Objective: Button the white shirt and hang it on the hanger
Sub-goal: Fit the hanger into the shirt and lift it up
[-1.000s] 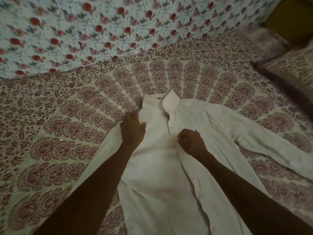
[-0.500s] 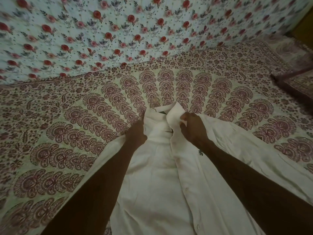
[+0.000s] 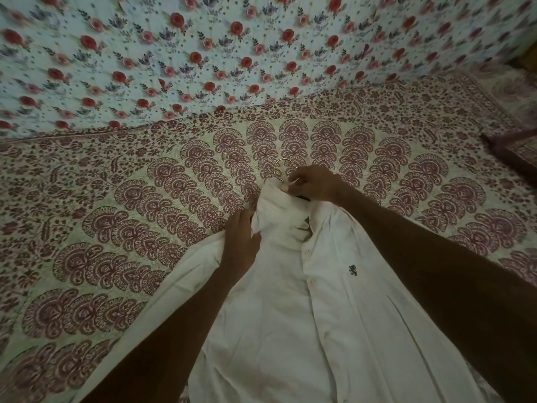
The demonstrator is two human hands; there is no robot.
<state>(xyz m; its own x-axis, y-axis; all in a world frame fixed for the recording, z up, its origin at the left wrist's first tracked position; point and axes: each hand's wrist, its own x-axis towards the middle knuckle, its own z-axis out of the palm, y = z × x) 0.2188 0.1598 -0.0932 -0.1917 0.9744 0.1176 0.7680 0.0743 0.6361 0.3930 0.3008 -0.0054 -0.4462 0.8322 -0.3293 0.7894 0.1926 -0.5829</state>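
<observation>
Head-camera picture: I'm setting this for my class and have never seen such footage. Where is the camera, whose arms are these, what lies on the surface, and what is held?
There is no machine: a person wears one camera on the head, looking forward and down. A white shirt lies front-up on a patterned bedspread. The left hand grips bunched cloth near its shoulder. The right hand pinches the collar, where a metal hanger hook sticks out.
</observation>
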